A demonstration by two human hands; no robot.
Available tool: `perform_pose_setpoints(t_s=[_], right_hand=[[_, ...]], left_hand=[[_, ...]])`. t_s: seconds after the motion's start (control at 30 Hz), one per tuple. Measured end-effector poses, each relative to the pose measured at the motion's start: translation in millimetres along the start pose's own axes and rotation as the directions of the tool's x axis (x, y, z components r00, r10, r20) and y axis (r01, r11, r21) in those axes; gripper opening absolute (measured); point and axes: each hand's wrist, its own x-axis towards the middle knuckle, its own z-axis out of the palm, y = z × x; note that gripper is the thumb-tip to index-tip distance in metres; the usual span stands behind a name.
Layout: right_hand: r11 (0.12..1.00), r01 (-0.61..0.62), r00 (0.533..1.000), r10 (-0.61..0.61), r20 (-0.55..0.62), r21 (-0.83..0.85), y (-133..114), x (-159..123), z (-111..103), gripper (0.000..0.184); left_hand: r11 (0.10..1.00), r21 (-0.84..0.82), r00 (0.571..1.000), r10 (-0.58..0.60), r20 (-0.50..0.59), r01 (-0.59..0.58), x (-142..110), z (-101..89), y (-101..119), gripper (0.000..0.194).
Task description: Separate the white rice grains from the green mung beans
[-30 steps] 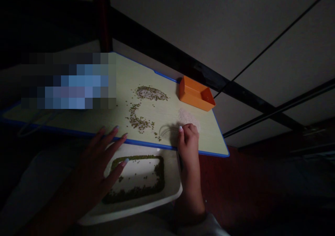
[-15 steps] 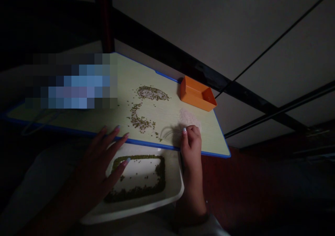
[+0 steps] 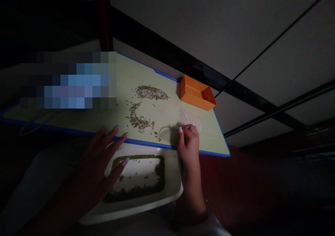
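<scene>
My right hand [image 3: 188,136] rests at the near edge of the table, its fingers curled together beside a pile of rice-like white grains [image 3: 188,117]. What those fingers hold, if anything, is hidden. Faint curved lines [image 3: 166,131] show on the tabletop just left of it. My left hand [image 3: 104,155] is open with fingers spread, over the left side of a white plastic basin [image 3: 171,173]. Small green beans [image 3: 133,194], like mung beans, lie in a band around the basin's floor. Loose beans [image 3: 140,122] form a curved patch on the table; behind them sits a mixed pile of beans and white grains [image 3: 151,93].
An orange rectangular box [image 3: 196,96] stands at the table's far right edge. The pale tabletop [image 3: 125,72] has a blue rim. A blurred-out bluish area [image 3: 83,84] covers its left part. Wall panels [image 3: 209,30] rise behind; reddish floor [image 3: 222,183] shows at right.
The view shifts slightly and comes back. Both hands keep nearly the same pose, and the piles, box and basin look unchanged.
</scene>
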Motion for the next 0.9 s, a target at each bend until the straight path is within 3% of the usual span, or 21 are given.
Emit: perform_pose_setpoints(t_s=[0.9], right_hand=[[0.996, 0.047, 0.999, -0.047, 0.002, -0.07, -5.4, 4.9, 2.8, 0.031]], left_hand=[[1.0, 0.005, 1.0, 0.004, 0.0, -0.004, -0.8, 1.7, -1.9, 0.063]])
